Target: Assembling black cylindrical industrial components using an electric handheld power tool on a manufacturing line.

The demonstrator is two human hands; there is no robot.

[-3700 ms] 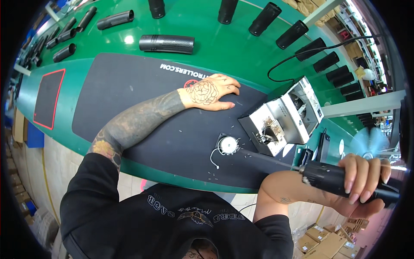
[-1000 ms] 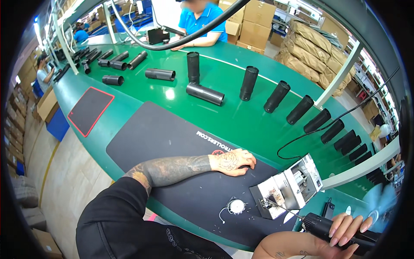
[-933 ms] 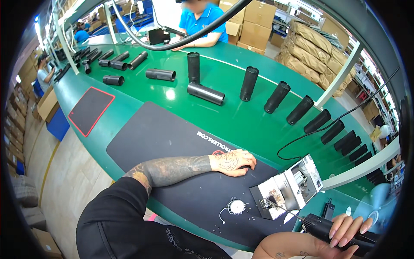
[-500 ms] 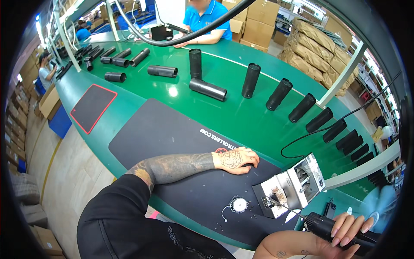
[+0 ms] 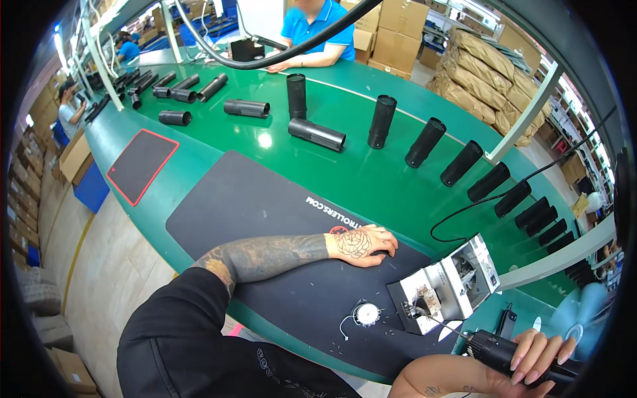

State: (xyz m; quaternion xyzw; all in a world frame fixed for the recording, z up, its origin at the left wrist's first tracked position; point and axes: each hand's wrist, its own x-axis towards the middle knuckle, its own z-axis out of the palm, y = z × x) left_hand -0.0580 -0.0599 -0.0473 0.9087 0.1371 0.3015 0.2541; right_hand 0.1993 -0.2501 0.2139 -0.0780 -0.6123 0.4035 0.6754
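Observation:
My left hand rests flat on the large black mat, fingers slightly curled, holding nothing. My right hand grips a black electric screwdriver at the lower right. Its thin bit reaches up-left to a small metal fixture that stands on the mat's right end. A small round white part with a thin wire lies on the mat in front of the fixture, between my two hands.
Several black tubes stand or lie along the green bench. A smaller red-edged black mat lies at the left. A person in a blue shirt sits across. A black cable runs to the fixture. Cardboard boxes are stacked behind.
The view has tilted up and away, showing more of the far bench. My left hand stays on the mat and my right hand keeps hold of the screwdriver.

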